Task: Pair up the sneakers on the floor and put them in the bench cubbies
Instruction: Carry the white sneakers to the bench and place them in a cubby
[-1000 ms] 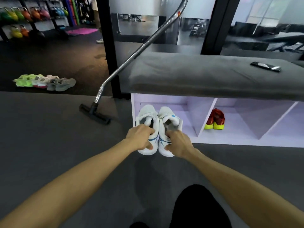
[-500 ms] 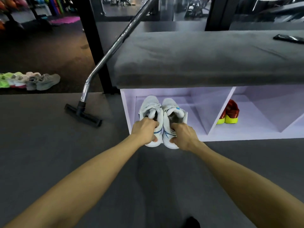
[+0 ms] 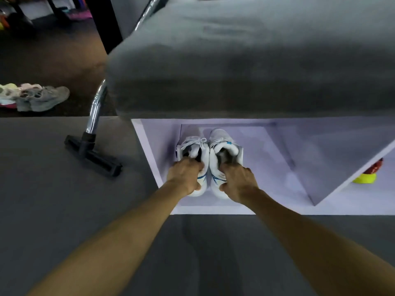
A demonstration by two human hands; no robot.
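My left hand curls over the heel collar of the left white sneaker, fingers hooked down into its opening and thumb against the outer heel. My right hand grips the right white sneaker the same way, fingers tucked into the collar, thumb wrapped round the back of the heel. Both shoes have blue trim along their inner sides, and the right one carries a small blue tag near its tongue. They stand side by side, touching, toes pointing to the far wall, inside the leftmost cubby of the white bench; their heels sit a little in from its near edge. I cannot tell whether the soles rest flat on the cubby floor or hang just above it

A slanted white divider closes that cubby on the right. Beyond it, in the next compartment, I see part of a red and yellow sneaker, mostly hidden by the divider. The grey bench cushion overhangs the cubbies

To the left, on the grey floor, a black vacuum head lies near the bench corner, its chrome tube rising toward the cushion. Far left, on darker flooring, a row of sneakers waits: a grey sneaker nearest, with pale pink and green ones beside it at the frame's edge
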